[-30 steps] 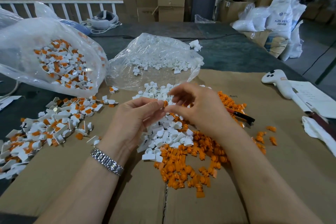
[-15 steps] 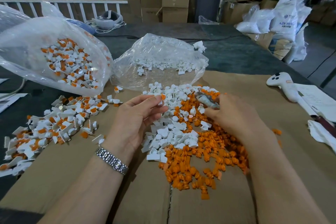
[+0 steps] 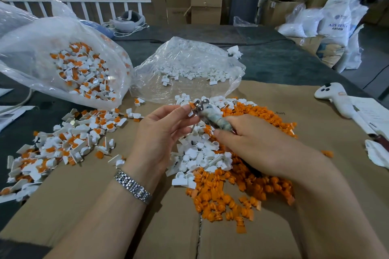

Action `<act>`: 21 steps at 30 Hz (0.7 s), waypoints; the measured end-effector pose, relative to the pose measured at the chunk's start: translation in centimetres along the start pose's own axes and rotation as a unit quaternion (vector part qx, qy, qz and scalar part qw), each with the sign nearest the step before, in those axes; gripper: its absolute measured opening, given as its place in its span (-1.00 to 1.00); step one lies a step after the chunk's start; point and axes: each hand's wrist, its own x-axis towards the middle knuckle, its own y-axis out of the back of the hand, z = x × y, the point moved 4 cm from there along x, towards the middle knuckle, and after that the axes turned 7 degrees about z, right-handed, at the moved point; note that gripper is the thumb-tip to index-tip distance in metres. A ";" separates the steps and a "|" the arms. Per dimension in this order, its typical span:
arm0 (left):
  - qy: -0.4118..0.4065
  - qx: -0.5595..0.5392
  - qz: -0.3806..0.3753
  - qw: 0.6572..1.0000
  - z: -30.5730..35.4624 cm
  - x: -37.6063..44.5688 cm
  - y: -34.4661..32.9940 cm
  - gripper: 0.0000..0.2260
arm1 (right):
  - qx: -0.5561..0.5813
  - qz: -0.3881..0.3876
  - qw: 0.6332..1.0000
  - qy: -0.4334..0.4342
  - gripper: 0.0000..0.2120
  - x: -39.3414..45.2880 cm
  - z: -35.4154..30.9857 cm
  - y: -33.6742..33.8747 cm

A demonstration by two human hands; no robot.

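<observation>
My left hand (image 3: 162,132) pinches a small white clip with an orange insert (image 3: 191,105) between thumb and fingertips. My right hand (image 3: 254,145) grips a small hammer-like tool (image 3: 210,116) by its wrapped handle; the tool's metal head touches the piece. Below the hands lie a pile of white clips (image 3: 202,153) and a pile of orange plugs (image 3: 237,185) on flattened brown cardboard (image 3: 105,206).
Assembled white-and-orange pieces (image 3: 63,143) are heaped at left. A clear bag of assembled pieces (image 3: 82,73) and a clear bag of white clips (image 3: 189,69) lie behind. A white controller (image 3: 334,96) and papers sit at right. Boxes and sacks stand beyond the table.
My right hand left the piece, picked up the tool from the right of the piles and brought its head against the piece held in my left hand.
</observation>
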 end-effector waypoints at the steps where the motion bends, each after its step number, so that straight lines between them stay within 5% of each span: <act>1: -0.008 0.007 0.001 1.000 0.0 0.0 0.0 -0.81 | -0.002 0.001 1.000 0.000 -0.66 0.0 0.0 0.0; 9: -0.052 0.063 0.013 0.997 0.1 -0.1 0.0 -0.70 | -0.002 0.017 1.000 -0.009 -0.75 0.2 -0.6 -1.2; 21: -0.026 0.056 0.030 0.998 0.1 0.1 0.5 -0.83 | -0.088 0.084 0.993 0.008 -0.59 1.0 -0.4 -1.9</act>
